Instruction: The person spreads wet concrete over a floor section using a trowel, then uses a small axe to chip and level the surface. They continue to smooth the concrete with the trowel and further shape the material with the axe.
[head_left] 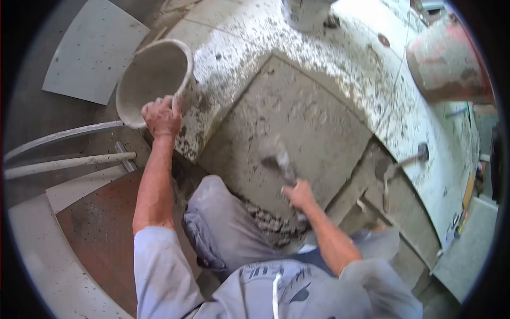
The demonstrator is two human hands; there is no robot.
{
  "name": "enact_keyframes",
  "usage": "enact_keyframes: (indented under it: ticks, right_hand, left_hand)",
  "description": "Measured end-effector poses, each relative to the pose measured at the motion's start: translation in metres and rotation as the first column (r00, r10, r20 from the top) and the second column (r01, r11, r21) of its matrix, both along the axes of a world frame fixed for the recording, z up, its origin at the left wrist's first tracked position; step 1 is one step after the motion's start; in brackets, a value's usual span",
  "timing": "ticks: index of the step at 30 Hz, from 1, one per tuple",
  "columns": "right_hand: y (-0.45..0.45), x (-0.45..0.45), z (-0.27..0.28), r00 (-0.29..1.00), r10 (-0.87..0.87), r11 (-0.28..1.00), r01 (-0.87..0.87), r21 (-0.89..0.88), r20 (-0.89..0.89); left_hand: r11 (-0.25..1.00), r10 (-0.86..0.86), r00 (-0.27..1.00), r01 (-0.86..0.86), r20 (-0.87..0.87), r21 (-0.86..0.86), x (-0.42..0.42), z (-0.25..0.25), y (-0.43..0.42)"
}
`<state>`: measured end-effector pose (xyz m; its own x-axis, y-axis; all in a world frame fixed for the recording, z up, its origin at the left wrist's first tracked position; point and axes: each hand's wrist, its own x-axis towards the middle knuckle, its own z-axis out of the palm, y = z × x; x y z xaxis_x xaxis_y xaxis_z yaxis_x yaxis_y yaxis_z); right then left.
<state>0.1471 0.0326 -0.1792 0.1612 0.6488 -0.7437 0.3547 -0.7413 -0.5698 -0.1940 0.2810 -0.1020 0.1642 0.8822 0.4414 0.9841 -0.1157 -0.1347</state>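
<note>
My left hand [161, 117] is closed around the rim of a mortar-stained bucket [154, 66], which tilts so that its mouth faces me. My right hand [302, 195] grips a trowel [286, 166]; motion blurs its head. The trowel is over a large square area of wet grey mortar [313, 122] in front of my knees, and whether it touches the surface I cannot tell. Lumpy mortar [273, 226] lies along the near edge, beside my leg.
White tiles [340, 42] splashed with mortar surround the square. A hammer [411, 160] and a second trowel [383, 178] lie at right. A reddish bucket [449, 61] is at upper right, another bucket [306, 11] at the top. Loose tile [95, 50] and white pipe [69, 164] are at left.
</note>
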Motion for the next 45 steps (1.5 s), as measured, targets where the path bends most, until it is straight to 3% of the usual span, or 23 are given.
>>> enact_keyframes:
  ticks: [2,3,5,6,8,10,11,13,14,17,21,22,24,25,27,30,33,35,36,38,39,41,45]
  right_hand:
    - [0.007,0.004,0.012,0.963,-0.262,0.963,0.265,0.047,-0.068]
    - [0.012,0.005,0.018,0.964,-0.256,0.965,0.259,0.037,-0.067]
    - [0.047,0.004,0.045,0.789,-0.548,0.794,0.595,0.123,-0.278]
    - [0.042,-0.002,0.036,0.788,-0.549,0.795,0.595,0.116,-0.279]
    - [0.029,-0.015,0.003,0.900,-0.405,0.899,0.424,0.106,-0.162]
    - [0.008,-0.027,-0.008,0.995,0.066,0.986,-0.077,-0.151,-0.073]
    - [-0.004,-0.029,-0.004,0.996,0.060,0.988,-0.069,-0.141,-0.071]
    - [-0.007,-0.027,-0.004,0.908,0.398,0.905,-0.412,0.103,0.128]
    - [-0.002,-0.023,0.006,0.919,0.378,0.924,-0.382,0.017,0.117]
    - [0.020,-0.008,0.024,0.991,-0.137,0.986,0.136,0.095,0.005]
    - [0.057,-0.003,0.026,0.818,-0.526,0.793,0.571,0.211,-0.234]
    - [0.049,-0.010,0.028,0.841,-0.514,0.837,0.535,0.113,-0.169]
    - [0.010,-0.018,-0.026,0.988,-0.116,0.984,0.101,0.145,0.099]
    - [-0.002,-0.015,-0.020,0.986,-0.126,0.983,0.110,0.149,0.106]
    - [0.002,-0.006,-0.016,0.981,0.159,0.987,-0.162,0.011,0.113]
    - [0.022,0.009,0.024,0.928,-0.348,0.937,0.346,-0.038,-0.135]
    - [0.063,0.022,0.036,0.843,-0.497,0.845,0.524,0.107,-0.206]
    - [0.075,0.021,0.025,0.619,-0.662,0.611,0.772,0.174,-0.423]
    - [0.068,0.012,0.020,0.746,-0.629,0.727,0.664,0.175,-0.217]
    - [0.036,-0.007,-0.014,0.961,-0.265,0.964,0.266,0.000,-0.082]
    - [0.015,-0.008,-0.027,0.959,-0.273,0.962,0.274,-0.001,-0.078]
    - [0.017,-0.012,-0.030,0.969,0.141,0.973,-0.174,0.154,0.204]
    - [0.049,0.020,0.028,0.987,-0.131,0.991,0.132,-0.002,-0.096]
  left_hand:
    - [1.000,0.000,0.999,0.001,0.051,-0.026,0.005,0.001,0.002]
    - [0.998,0.006,0.996,0.000,0.089,-0.063,0.003,0.003,-0.002]
    - [0.998,0.032,0.993,-0.025,0.110,-0.066,0.005,0.005,-0.002]
    - [0.998,0.022,0.994,-0.016,0.104,-0.056,0.005,0.004,-0.004]
    - [0.999,0.012,0.995,-0.009,0.100,-0.033,0.004,0.005,-0.003]
    - [0.999,0.010,0.996,-0.006,0.093,-0.037,0.005,0.006,-0.004]
    - [1.000,0.002,0.996,0.001,0.095,-0.027,0.006,0.007,0.000]
    - [1.000,0.019,0.999,-0.020,0.047,0.012,0.000,0.008,0.009]
    - [1.000,0.005,1.000,-0.005,0.018,-0.020,0.000,0.003,-0.002]
    - [0.998,-0.004,0.994,0.010,0.112,-0.054,0.001,0.002,-0.003]
    - [1.000,0.002,0.993,0.001,0.115,-0.025,0.002,0.003,-0.005]
    - [1.000,0.000,0.994,0.003,0.114,-0.024,0.001,0.004,-0.005]
    - [0.999,0.019,0.992,-0.013,0.123,-0.049,0.003,0.004,-0.005]
    - [0.999,0.009,0.991,-0.003,0.131,-0.046,0.005,0.002,-0.008]
    - [1.000,0.006,0.995,-0.004,0.096,-0.016,0.002,0.002,-0.004]
    - [0.999,-0.003,0.994,0.008,0.107,-0.038,0.004,0.001,-0.004]
    - [1.000,0.013,0.994,-0.009,0.112,-0.030,0.004,0.003,-0.005]
    - [1.000,0.009,0.995,-0.007,0.098,-0.014,0.004,0.004,-0.006]
    - [1.000,0.007,0.996,-0.006,0.092,-0.005,0.004,0.004,-0.006]
    - [1.000,-0.002,0.996,0.001,0.091,0.012,0.005,0.002,-0.005]
    - [1.000,-0.001,0.998,0.001,0.067,-0.001,0.003,-0.001,-0.007]
    - [1.000,0.010,0.999,-0.011,0.043,0.024,0.002,0.007,0.005]
    - [1.000,-0.001,0.991,0.004,0.132,-0.023,0.009,0.006,0.003]
